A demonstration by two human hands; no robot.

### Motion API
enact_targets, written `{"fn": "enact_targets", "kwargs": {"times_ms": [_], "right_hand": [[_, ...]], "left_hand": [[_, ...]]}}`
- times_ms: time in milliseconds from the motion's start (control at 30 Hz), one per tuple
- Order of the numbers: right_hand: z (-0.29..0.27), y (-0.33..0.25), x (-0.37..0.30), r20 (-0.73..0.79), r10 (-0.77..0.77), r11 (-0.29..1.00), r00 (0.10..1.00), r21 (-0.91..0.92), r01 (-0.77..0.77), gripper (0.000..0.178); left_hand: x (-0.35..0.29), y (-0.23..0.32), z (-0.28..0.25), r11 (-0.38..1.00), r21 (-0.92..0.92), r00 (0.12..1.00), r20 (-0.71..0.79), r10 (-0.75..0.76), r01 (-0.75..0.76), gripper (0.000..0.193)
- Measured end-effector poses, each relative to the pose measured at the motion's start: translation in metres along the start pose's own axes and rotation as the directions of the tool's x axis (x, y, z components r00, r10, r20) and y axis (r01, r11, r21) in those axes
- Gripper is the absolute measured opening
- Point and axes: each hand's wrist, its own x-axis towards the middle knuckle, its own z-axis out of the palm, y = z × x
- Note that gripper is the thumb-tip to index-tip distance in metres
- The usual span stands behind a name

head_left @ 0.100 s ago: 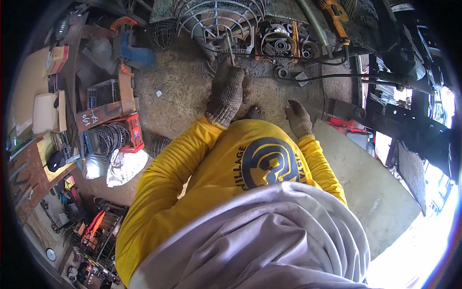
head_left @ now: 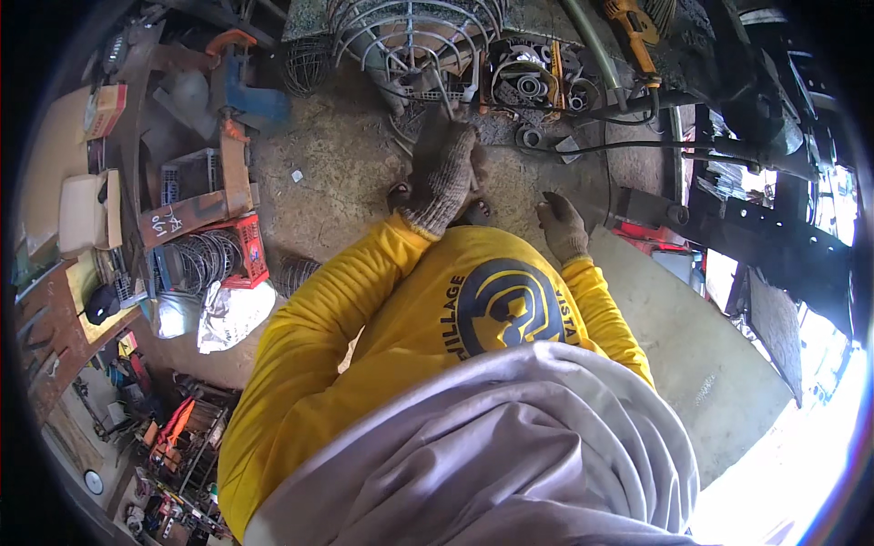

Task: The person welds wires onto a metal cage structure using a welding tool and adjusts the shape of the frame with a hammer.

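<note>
My left hand (head_left: pixel 442 171), in a dirty knit glove, is closed around a thin grey metal rod (head_left: pixel 442 89). The rod's far end reaches up against the curved bars of a round metal wire cage (head_left: pixel 410 45) at the top middle, and its lower end is hidden by the glove. My right hand (head_left: pixel 563 226), gloved too, hangs low beside my body over the floor. Its fingers are loosely apart with nothing visible in them. The tips of my feet show by the left glove.
Right of the cage stands a bin of metal rings and scrap (head_left: pixel 533 82). An orange power tool (head_left: pixel 633 32) lies at upper right, its black cable (head_left: pixel 637 144) near a loose ring. A grey sheet (head_left: pixel 701 355) leans at right. Wire coils and a red crate (head_left: pixel 248 255) sit left.
My left hand has shifted slightly right, and the rod has moved with it, tilting a little. My right hand stays almost in place.
</note>
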Motion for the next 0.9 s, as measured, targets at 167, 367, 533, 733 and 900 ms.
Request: {"fn": "enact_targets", "kwargs": {"times_ms": [167, 367, 533, 733, 900], "right_hand": [[-0.008, -0.011, -0.001, 0.029, 0.004, 0.998, 1.000, -0.070, -0.002, 0.049], [-0.017, -0.007, 0.002, 0.028, 0.007, 0.998, 1.000, -0.064, -0.005, 0.049], [-0.026, -0.016, -0.001, 0.031, 0.014, 0.980, 0.999, -0.197, -0.007, 0.049], [-0.017, -0.002, 0.000, 0.053, 0.019, 0.997, 0.998, -0.079, -0.015, 0.047], [-0.012, -0.033, 0.010, 0.117, -0.051, 0.930, 0.992, 0.367, 0.005, 0.048]], "left_hand": [[-0.001, 0.040, 0.053, 0.963, -0.263, 0.994, -0.071, -0.088, 0.066, 0.024], [0.014, 0.041, 0.076, 0.954, -0.259, 0.989, 0.037, -0.146, 0.151, 0.018], [0.034, 0.011, 0.079, 0.975, -0.015, 0.974, -0.044, 0.223, -0.224, 0.022], [0.020, 0.056, 0.067, 0.948, -0.214, 0.959, 0.210, -0.189, 0.234, 0.029], [0.022, 0.060, 0.052, 0.985, 0.140, 0.964, 0.228, -0.135, 0.104, 0.035]]}}
